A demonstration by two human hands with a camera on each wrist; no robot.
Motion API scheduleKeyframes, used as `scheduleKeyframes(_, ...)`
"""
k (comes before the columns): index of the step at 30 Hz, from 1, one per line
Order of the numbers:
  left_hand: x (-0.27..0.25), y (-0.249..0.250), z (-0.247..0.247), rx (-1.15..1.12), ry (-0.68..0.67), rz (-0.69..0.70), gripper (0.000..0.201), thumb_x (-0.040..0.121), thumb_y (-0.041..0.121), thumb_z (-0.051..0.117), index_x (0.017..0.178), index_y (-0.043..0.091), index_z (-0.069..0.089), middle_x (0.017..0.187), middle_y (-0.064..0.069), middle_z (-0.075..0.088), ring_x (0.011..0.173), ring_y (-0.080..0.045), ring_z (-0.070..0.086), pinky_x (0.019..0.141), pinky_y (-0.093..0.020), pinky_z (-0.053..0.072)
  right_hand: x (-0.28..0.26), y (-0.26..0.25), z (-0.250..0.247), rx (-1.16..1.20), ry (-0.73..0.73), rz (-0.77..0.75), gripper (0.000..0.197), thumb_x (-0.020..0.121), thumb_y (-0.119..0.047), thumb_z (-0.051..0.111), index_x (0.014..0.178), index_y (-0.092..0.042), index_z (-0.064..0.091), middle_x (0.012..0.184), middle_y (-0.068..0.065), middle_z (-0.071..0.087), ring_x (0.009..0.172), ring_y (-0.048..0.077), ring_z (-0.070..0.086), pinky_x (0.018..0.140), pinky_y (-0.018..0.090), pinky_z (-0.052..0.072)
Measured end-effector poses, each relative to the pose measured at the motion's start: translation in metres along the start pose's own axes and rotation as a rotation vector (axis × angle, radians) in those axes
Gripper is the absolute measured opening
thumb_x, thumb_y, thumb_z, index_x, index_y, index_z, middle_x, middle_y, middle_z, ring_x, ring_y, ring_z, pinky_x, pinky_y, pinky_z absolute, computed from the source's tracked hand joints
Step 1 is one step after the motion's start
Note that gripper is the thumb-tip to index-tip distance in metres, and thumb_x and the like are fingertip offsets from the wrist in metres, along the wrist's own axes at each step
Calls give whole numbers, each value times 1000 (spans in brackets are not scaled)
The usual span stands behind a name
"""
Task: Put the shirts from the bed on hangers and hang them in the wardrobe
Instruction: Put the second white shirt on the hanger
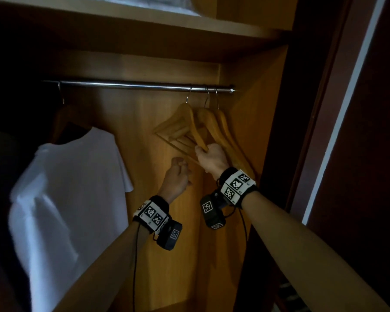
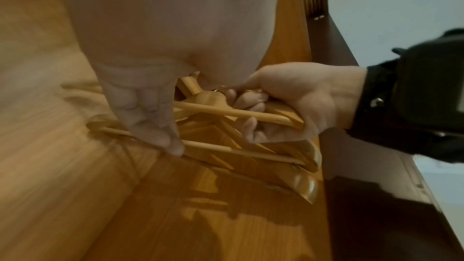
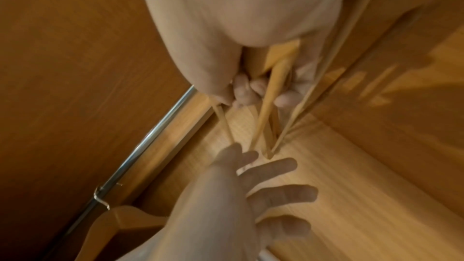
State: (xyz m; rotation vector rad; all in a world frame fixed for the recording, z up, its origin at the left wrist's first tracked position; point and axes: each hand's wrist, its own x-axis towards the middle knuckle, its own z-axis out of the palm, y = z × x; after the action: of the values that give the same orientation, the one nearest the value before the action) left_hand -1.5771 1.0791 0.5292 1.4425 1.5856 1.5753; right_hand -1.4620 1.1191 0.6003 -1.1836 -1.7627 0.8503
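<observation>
Taking an empty hanger off the rail

I'm clamping my right hand (image 1: 212, 157) round a stiff, light wooden hanger (image 1: 195, 129) at its lower arm, among three hanging from the rail (image 1: 133, 84); my left hand (image 1: 178, 174), fingers spread and holding nothing, is touching another's bar. A white shirt (image 1: 72, 188) is hanging well apart at left.

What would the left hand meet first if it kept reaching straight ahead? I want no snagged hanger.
Probably the lower bar of the leftmost empty hanger: the left hand points up at it, fingertips about touching in the left wrist view. Behind is the wardrobe back panel.
</observation>
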Motion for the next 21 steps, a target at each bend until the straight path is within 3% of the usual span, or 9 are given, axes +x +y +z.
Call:
scheduleKeyframes(2,5,-1,-4,11,3,-26,39,113,40,27,140,14,38,113,-10,68,74,-18,66,47,-19,47,2,-1,-1,5,30,-23,30,107,-34,56,86,-13,64,83,6,67,85,28,67,72,36,54)
scheduleKeyframes(3,7,0,-6,17,1,-34,40,113,42,27,141,15,38,112,-7,69,71,-17,66,47,-21,48,2,-3,-2,4,46,-33,32,107,-34,56,84,-13,64,80,4,65,82,26,67,71,34,52)
scheduleKeyframes(7,14,7,-15,4,24,0,41,112,46,27,139,18,39,110,-5,69,71,-17,67,50,-25,49,-1,-16,-7,51,92,-63,30,107,-39,56,92,-15,66,82,2,67,81,22,66,76,36,57)
scheduleKeyframes(9,16,13,-21,-17,35,28,38,112,47,27,137,21,40,109,-4,70,73,-18,68,53,-28,50,-7,-19,-9,61,91,-73,36,106,-42,57,94,-9,69,74,-1,63,72,18,63,66,30,54)
scheduleKeyframes(13,22,30,-37,-126,69,51,32,111,49,29,130,26,40,107,-3,72,72,-17,69,58,-33,51,-22,-22,-17,57,131,-166,41,104,-41,62,70,-20,55,58,-7,49,45,1,46,43,14,38)
scheduleKeyframes(15,22,40,-44,-224,79,35,32,111,50,30,128,25,40,107,-4,73,68,-15,70,57,-28,52,-31,-22,-24,65,123,-198,43,103,-43,63,68,-21,52,56,-7,48,45,2,45,44,15,39)
scheduleKeyframes(17,25,48,-52,-358,83,-9,38,111,48,36,129,16,47,101,-4,74,61,-13,67,54,-26,50,-41,-22,-30,52,90,-226,43,102,-46,64,70,-19,55,58,-5,48,53,7,50,49,21,43)
scheduleKeyframes(20,29,55,-55,-490,48,-43,44,110,44,43,120,4,61,92,-3,78,54,-11,59,52,-24,46,-53,-17,-41,14,5,-255,48,102,-49,64,86,-4,68,64,-5,52,60,10,54,57,26,45)
scheduleKeyframes(21,30,56,-53,-515,44,-42,40,110,40,45,112,4,64,87,-1,78,51,-9,57,51,-23,46,-56,-16,-44,-3,-34,-243,46,102,-49,64,91,-5,71,65,-6,54,61,10,56,60,27,46)
